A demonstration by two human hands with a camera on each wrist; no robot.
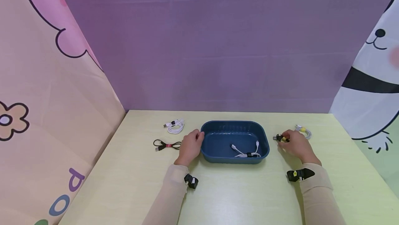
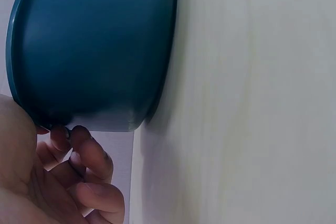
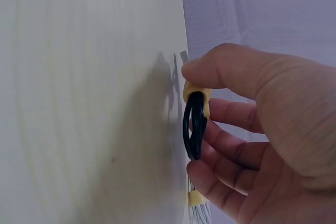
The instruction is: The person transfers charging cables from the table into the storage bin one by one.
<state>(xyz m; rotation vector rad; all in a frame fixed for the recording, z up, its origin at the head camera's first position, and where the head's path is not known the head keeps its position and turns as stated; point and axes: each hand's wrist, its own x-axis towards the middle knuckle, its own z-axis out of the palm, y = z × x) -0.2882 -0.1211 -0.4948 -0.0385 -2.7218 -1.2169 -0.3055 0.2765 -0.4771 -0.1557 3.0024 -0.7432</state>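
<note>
With my right hand (image 1: 297, 146) I pinch the black cable (image 3: 195, 135) near its yellow tie (image 3: 201, 88), thumb against fingers; it seems lifted from the table (image 1: 237, 193), right of the bin (image 1: 218, 141). My left hand (image 1: 190, 147), fingers curled, holds the bin's left rim. The cable should be light, bendy, hardly fragile; the tie is probably the surest grip, since the loops may flex.

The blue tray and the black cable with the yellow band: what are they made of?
Blue tray: probably molded plastic, smooth with a slight gloss, judging by its rounded, seamless-looking walls.
Black cable: likely a plastic or rubbery sheath; its loops show a faint sheen.
Yellow band: perhaps fabric or foam, since it looks matte.
</note>
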